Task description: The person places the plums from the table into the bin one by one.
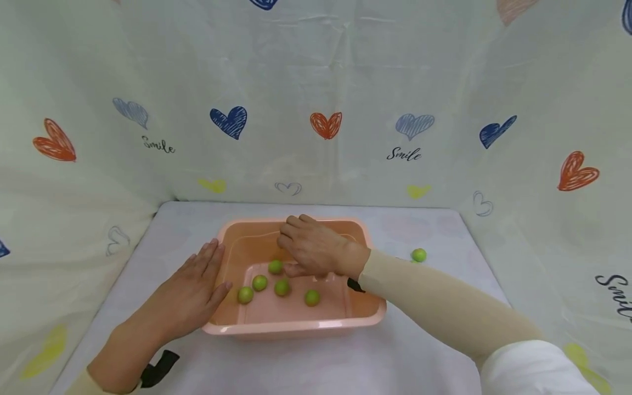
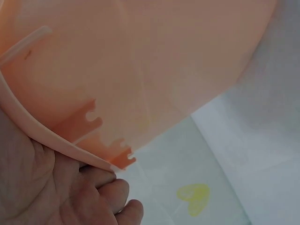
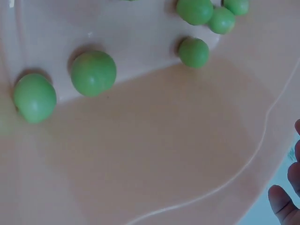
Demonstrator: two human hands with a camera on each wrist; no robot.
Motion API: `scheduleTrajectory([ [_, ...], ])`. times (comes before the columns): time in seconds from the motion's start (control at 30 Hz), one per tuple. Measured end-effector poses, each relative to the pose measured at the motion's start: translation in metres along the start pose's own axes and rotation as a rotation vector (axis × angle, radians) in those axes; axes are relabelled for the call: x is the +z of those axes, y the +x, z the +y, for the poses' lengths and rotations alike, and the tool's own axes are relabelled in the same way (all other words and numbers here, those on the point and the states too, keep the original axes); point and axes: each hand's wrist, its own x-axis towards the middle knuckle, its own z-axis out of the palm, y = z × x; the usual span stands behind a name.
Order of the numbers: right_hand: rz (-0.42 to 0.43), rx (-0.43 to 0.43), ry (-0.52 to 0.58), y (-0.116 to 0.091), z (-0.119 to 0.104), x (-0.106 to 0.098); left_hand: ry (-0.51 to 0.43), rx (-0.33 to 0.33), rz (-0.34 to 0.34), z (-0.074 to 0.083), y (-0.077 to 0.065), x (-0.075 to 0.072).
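A pink plastic basin (image 1: 296,328) stands on the table. Several small, round green balls (image 1: 312,298), lime-like in look, lie on its floor; the right wrist view shows green balls (image 3: 93,73) up close. My left hand (image 1: 190,296) rests along the basin's left rim with its fingers straight and the thumb overlapping the inside. In the left wrist view, the left hand (image 2: 61,192) has its palm beside the rim. My right hand (image 1: 316,247) is over the basin's far part, fingers bent loosely. At the right wrist view's edge, its fingertips (image 3: 281,201) show nothing between them.
Another green ball (image 1: 418,254) lies on the table right of the basin, and a second beside it is mostly hidden by the right forearm. A light cloth (image 1: 405,351) covers the table. Behind and at both sides hangs a heart-printed curtain (image 1: 365,164).
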Motion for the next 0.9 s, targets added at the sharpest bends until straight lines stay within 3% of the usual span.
scheduleTrajectory([
  [0.17, 0.028, 0.054, 0.045, -0.004, 0.016, -0.018, 0.004, 0.006, 0.004, 0.000, 0.000, -0.001],
  [0.43, 0.231, 0.158, 0.121, -0.035, 0.055, -0.052, -0.004, 0.013, 0.009, -0.001, -0.001, 0.001],
  [0.67, 0.233, 0.343, 0.161, -0.092, 0.085, -0.058, 0.002, 0.010, 0.012, -0.002, 0.000, 0.003],
  [0.9, 0.222, 0.559, 0.124, -0.168, 0.100, -0.024, -0.009, 0.011, 0.012, -0.002, 0.000, 0.003],
])
